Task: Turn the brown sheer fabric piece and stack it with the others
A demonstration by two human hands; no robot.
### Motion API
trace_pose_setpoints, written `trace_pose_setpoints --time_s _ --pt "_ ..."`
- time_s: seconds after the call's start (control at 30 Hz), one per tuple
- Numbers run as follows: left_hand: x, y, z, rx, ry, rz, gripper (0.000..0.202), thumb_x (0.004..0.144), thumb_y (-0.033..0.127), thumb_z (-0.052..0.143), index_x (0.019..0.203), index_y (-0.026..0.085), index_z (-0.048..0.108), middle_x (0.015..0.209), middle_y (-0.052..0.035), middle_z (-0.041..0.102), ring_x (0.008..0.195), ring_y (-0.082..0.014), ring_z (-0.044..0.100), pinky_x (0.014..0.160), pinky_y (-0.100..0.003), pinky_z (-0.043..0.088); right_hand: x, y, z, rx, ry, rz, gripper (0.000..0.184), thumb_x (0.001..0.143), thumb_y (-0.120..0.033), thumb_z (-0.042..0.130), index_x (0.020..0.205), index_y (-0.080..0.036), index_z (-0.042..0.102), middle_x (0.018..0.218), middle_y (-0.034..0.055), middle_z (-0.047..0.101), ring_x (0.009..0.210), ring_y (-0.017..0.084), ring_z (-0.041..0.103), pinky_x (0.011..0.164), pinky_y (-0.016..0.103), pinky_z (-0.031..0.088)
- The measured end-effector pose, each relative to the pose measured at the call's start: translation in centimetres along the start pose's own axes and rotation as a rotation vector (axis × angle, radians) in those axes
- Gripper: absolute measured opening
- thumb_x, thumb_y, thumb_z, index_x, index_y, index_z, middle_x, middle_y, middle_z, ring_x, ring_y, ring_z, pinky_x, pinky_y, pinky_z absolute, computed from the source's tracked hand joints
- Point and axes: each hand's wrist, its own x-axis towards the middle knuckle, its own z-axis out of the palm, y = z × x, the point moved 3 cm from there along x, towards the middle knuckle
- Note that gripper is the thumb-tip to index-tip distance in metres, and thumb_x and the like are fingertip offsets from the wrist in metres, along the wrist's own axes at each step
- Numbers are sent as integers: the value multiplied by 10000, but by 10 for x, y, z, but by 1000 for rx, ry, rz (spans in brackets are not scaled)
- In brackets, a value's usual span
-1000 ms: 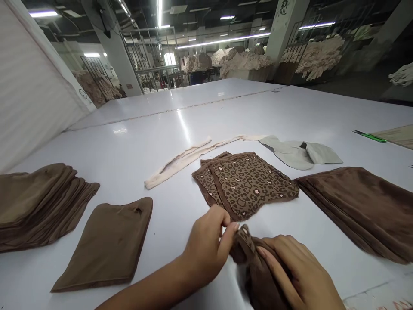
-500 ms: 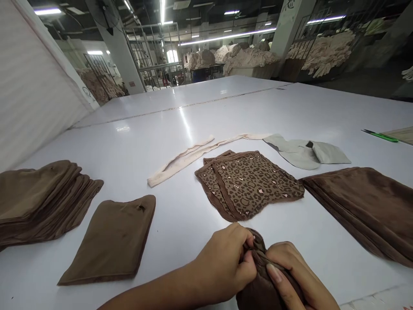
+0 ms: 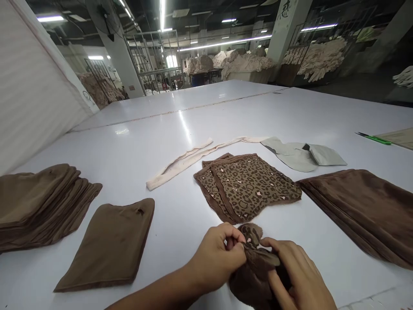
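Note:
At the table's near edge, my left hand (image 3: 222,254) pinches the edge of a brown plush fabric piece (image 3: 253,280), thumb against fingers. My right hand (image 3: 298,271) is closed around the right side of the same piece, thumb below and fingers on top. A leopard-print part of it sticks up between the hands; its lower end runs out of view. Just beyond lie leopard-print fabric pieces (image 3: 258,185) with brown edges, stacked flat.
A brown fabric piece (image 3: 109,245) lies at left, beside a brown stack (image 3: 38,202). More folded brown fabric (image 3: 361,206) is at right. Farther off are a pale strip (image 3: 180,165), grey-white pieces (image 3: 303,153) and green-handled thread snips (image 3: 376,138) on the white table (image 3: 145,120).
My right fingers have loosened and spread a little to the right along the fabric. The piece has opened up, showing more leopard print. My left hand keeps its pinch.

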Motion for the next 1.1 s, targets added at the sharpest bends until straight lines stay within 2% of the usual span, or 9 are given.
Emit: trace_pose_setpoints --time_s 0.13,0.2,0.3,0.4,0.57,0.73,0.9,1.0,1.1 --pt "-4 10 -3 247 93 98 78 687 120 495 735 156 545 665 33 450 577 -82 392 543 -212 319 2 -10 -2 113 -37 19 365 865 -238 441 1225 -232 377 1122 93 520 1037 201 548 839 304 490" --pt "-4 12 -4 213 33 58 60 721 146 492 762 158 536 631 43 442 548 -77 381 511 -204 310 3 -16 -3 132 -9 62 390 839 -334 524 1192 -232 390 1088 87 545 997 214 569 811 308 504" --pt "-2 14 -6 164 -56 58 53 772 215 507 786 165 517 617 48 437 549 -80 380 503 -199 306 4 -18 0 155 -2 98 229 872 -303 487 1092 -260 443 977 40 592 884 167 608 720 240 519" --pt "1 15 -15 272 101 116 197 780 350 574 852 185 493 686 43 458 602 -92 396 548 -213 315 5 -16 2 265 -16 138 150 917 -241 420 1059 -270 458 964 10 616 867 108 623 727 148 493" --pt "5 11 -10 422 -30 253 360 876 362 428 580 162 378 617 23 426 609 -103 386 582 -245 290 7 -12 -7 133 67 65 107 927 -238 403 948 -257 506 798 -23 623 709 104 627 636 159 480" --pt "16 -8 -7 -18 -164 -49 443 812 522 453 563 154 449 524 27 420 496 -81 349 498 -230 266 18 1 -11 -37 147 116 190 939 -285 363 820 -239 504 623 -35 599 501 113 589 462 193 441" --pt "24 -13 -9 -188 -139 -189 534 737 647 436 541 152 463 457 13 471 352 -59 327 405 -222 232 15 -6 -10 -113 215 156 304 854 -481 467 971 -201 486 876 75 580 773 220 600 631 320 492" --pt "22 -10 -7 -259 -193 -233 547 720 668 431 529 156 457 425 25 436 319 -60 313 384 -228 245 9 -12 -3 -153 99 87 313 802 -501 542 946 -226 496 831 49 582 692 221 582 577 339 473" --pt "18 0 -9 -265 -159 -210 507 764 628 435 566 161 443 446 36 415 357 -63 318 406 -227 257 10 -9 1 119 -78 122 156 901 -357 417 878 -233 509 822 29 581 731 183 589 630 294 476"
